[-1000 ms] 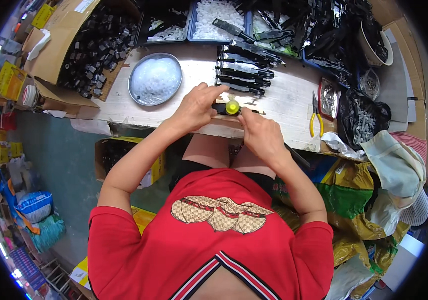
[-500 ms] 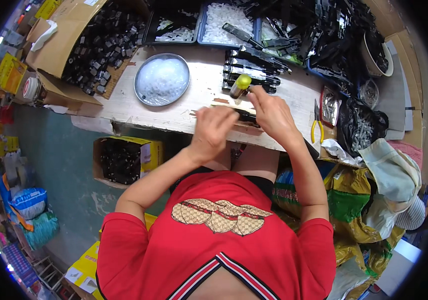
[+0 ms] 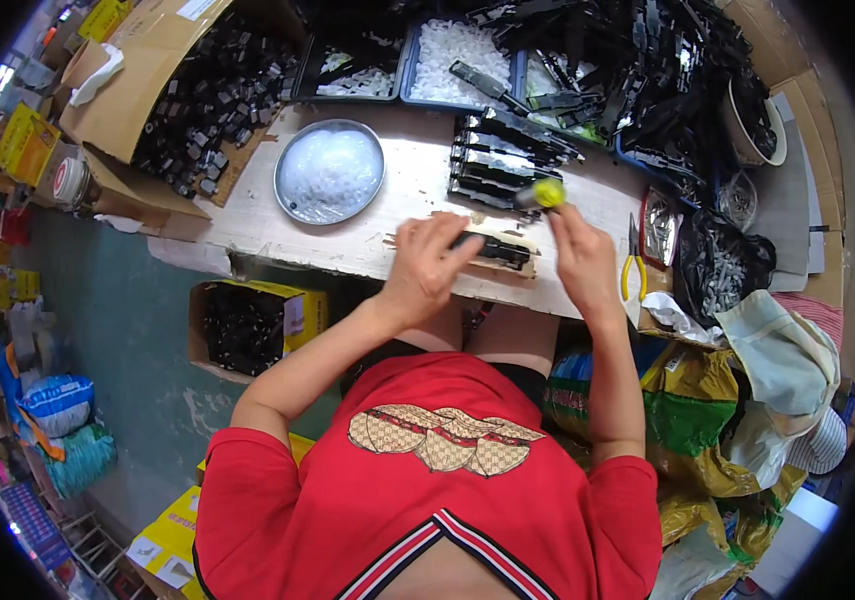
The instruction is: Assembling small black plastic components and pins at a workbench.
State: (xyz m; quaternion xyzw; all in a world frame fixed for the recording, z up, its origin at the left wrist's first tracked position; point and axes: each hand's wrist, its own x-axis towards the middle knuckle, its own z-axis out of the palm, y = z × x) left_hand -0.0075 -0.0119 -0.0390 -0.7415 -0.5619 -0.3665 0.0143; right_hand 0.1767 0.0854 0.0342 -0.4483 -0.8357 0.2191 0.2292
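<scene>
A mallet with a yellow-green face (image 3: 549,193) is in my right hand (image 3: 588,262), its fingers closed on the handle. The mallet head is held above the bench, right of a long black plastic part (image 3: 504,251). That part lies across a pale wooden block (image 3: 523,268) near the bench's front edge. My left hand (image 3: 422,266) is at the part's left end, thumb and fingers closed about it and hiding that end. Behind both hands, similar black parts (image 3: 493,165) lie side by side in a row.
A round metal dish (image 3: 280,180) of clear, plastic-wrapped pieces stands left on the bench. Blue trays (image 3: 410,80) of white pieces line the back. A carton (image 3: 108,115) of black pieces is far left. Yellow-handled pliers (image 3: 634,275) and a black bag (image 3: 693,255) lie right.
My right hand has swung the mallet rightward and a little nearer, off the part, which shows more now. My left hand's thumb has stretched out along the part.
</scene>
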